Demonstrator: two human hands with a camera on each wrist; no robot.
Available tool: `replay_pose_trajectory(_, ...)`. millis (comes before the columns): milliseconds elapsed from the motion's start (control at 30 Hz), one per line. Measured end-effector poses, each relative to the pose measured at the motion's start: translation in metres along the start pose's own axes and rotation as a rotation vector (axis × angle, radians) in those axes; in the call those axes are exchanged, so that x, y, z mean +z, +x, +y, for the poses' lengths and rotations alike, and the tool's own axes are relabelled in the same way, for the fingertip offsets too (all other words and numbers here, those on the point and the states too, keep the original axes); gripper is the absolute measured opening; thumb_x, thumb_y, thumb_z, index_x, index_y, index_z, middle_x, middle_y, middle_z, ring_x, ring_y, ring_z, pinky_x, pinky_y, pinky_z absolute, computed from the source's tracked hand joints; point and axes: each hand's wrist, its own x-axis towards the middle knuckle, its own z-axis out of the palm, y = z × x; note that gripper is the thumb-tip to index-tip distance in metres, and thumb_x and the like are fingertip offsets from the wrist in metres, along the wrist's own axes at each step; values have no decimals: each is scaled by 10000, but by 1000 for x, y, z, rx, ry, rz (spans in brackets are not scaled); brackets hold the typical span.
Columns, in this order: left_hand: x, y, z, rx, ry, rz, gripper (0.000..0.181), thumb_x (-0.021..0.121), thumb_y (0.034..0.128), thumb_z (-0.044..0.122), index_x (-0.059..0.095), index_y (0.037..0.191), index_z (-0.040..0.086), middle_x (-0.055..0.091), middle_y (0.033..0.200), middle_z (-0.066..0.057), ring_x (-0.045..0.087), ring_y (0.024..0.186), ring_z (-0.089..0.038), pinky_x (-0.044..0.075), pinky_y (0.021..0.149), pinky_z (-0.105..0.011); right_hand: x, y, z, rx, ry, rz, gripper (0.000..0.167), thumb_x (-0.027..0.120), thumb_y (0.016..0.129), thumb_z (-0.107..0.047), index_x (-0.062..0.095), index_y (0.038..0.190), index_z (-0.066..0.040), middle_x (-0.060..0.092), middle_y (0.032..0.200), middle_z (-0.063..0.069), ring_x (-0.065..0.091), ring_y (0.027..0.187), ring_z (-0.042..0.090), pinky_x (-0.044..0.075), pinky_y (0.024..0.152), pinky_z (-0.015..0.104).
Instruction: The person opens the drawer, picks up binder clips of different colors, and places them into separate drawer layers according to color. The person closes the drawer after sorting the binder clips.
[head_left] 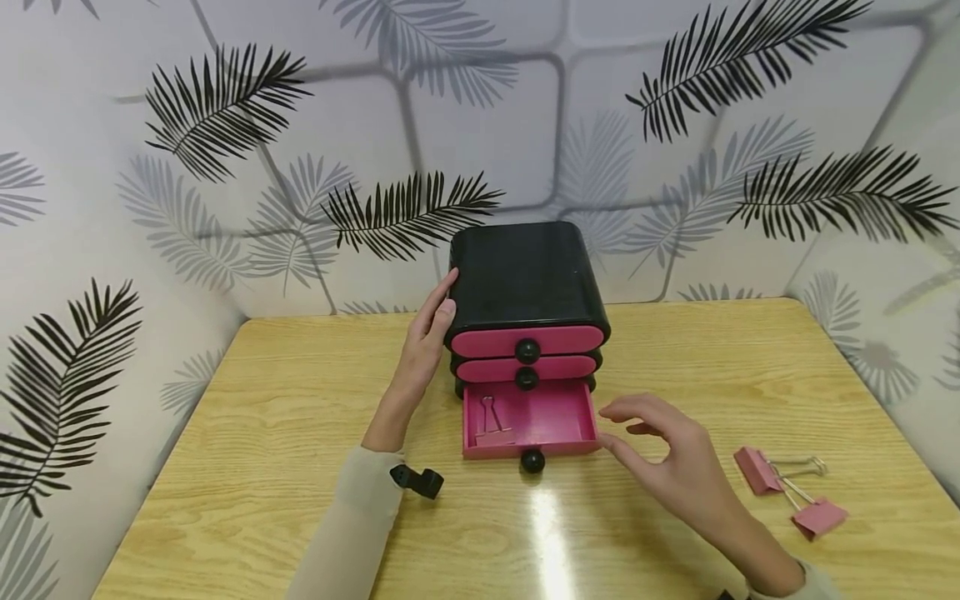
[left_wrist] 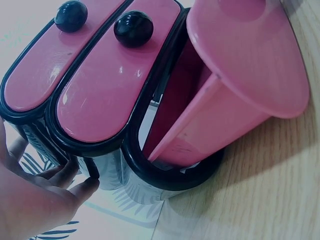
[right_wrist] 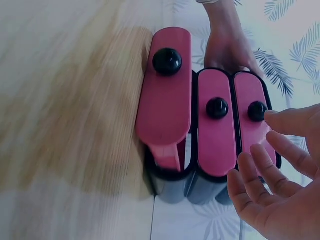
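A small black drawer cabinet (head_left: 525,275) with pink fronts and round black knobs stands on the table. Its bottom drawer (head_left: 555,412) is pulled out, and one pink binder clip (head_left: 495,435) lies in the left part of it. The upper two drawers are closed. My left hand (head_left: 420,354) rests against the cabinet's left side; in the left wrist view its fingertips touch the black casing. My right hand (head_left: 675,458), loosely bent and holding nothing, is beside the drawer's right front corner; whether it touches the drawer I cannot tell.
On the table to the right of my right hand lie two pink binder clips, one (head_left: 759,471) behind the other (head_left: 820,517), their wire handles overlapping. The wooden table (head_left: 300,417) meets a leaf-patterned wall (head_left: 480,125) behind the cabinet.
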Motion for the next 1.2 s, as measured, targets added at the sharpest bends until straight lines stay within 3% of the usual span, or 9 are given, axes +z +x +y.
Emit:
replay_pose_trajectory(333, 0, 2, 1, 9, 3, -6, 526, 376, 1112, 175, 299, 1621, 68, 257, 1681, -85, 211, 1544, -195, 193, 1241, -448, -29, -15, 8, 53, -73, 30, 410, 862, 774, 46, 738, 1108, -155, 709, 1088, -53, 643, 964, 47, 517, 826, 130)
replay_pose_trajectory(467, 0, 1, 1, 5, 6, -7, 528, 378, 1109, 168, 299, 1619, 61, 256, 1681, -88, 215, 1543, -198, 198, 1240, -451, -37, -19, 7, 50, -84, 44, 442, 862, 767, 59, 730, 1108, -189, 708, 1079, -47, 633, 958, 25, 513, 822, 120)
replay_pose_trajectory(667, 0, 0, 1, 5, 8, -10, 524, 371, 1108, 146, 295, 1617, 44, 254, 1680, -106, 218, 1544, -217, 206, 1238, -450, -46, -28, 11, 41, -106, 71, 462, 870, 728, 97, 737, 1089, -158, 694, 1059, -84, 633, 965, 28, 507, 814, 103)
replay_pose_trajectory(933, -1, 9, -36, 21, 4, 3, 513, 372, 1120, 198, 316, 1629, 182, 267, 1677, 8, 210, 1542, -158, 195, 1241, -432, -62, -41, 18, 67, -104, 114, 480, 850, 700, 167, 741, 1103, -71, 695, 1076, -87, 616, 987, -9, 486, 811, 77)
replay_pose_trajectory(1200, -3, 8, -39, 41, 1, 7, 508, 396, 1117, 276, 340, 1622, 255, 291, 1657, 92, 226, 1523, -90, 200, 1239, -421, -78, -51, 22, 138, -182, 117, 465, 856, 727, 118, 750, 1102, -135, 695, 1029, -107, 598, 817, -30, 476, 793, 57)
